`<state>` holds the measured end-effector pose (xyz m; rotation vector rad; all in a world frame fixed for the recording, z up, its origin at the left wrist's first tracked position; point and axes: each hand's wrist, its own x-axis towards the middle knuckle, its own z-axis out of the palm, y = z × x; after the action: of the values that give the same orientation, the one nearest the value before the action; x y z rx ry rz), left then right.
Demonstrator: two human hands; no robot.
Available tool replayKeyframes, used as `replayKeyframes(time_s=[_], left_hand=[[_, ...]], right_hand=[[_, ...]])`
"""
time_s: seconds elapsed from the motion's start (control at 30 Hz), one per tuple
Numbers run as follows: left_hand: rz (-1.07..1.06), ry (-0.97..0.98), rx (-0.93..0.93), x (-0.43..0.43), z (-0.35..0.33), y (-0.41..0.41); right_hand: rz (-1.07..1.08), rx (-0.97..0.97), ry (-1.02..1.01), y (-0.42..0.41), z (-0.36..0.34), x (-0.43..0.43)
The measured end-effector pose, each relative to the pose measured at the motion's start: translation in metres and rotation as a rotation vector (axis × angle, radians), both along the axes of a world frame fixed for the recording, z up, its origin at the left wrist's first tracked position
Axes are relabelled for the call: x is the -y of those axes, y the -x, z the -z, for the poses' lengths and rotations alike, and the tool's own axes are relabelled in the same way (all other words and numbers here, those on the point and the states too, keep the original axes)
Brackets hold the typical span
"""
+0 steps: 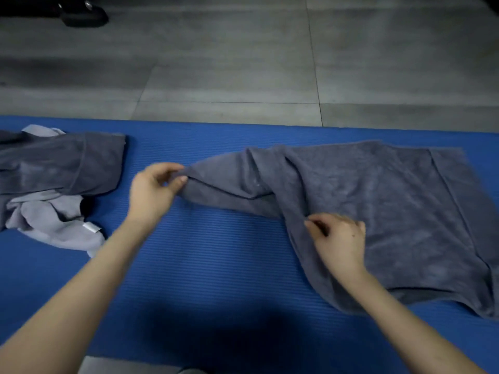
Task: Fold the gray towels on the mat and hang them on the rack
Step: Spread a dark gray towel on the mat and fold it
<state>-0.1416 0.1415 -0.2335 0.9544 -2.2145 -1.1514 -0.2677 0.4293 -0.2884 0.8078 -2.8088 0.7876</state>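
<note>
A dark gray towel [378, 206] lies spread and wrinkled on the right half of the blue mat [210, 255]. My left hand [154, 190] pinches its left corner between thumb and fingers, lifted slightly off the mat. My right hand [340, 238] pinches the towel's near left edge, bunching a fold there. At the mat's left end lies a pile of other towels: a dark gray one [59, 163] on top and a light gray one [54, 222] crumpled beneath it. No rack is in view.
Gray tiled floor [243, 63] stretches beyond the mat's far edge. A dark object [81, 14] sits on the floor at the top left. Bare mat shows between the two towel groups and in front of me.
</note>
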Motion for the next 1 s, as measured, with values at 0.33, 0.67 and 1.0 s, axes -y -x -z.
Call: replayKeyframes(time_s=[0.33,0.67,1.0], left_hand=[[0.351,0.316,0.778,0.066,0.015,-0.067],[0.223,0.046,0.495,0.038,0.056,-0.074],[0.144,0.006,0.473,0.058,0.073,-0.055]], right_hand=[[-0.327,0.096,-0.693,0.002,-0.017,-0.011],[-0.527,0.099,-0.6,0.029,-0.057,0.097],[-0.347,0.097,-0.74,0.058,0.005,0.187]])
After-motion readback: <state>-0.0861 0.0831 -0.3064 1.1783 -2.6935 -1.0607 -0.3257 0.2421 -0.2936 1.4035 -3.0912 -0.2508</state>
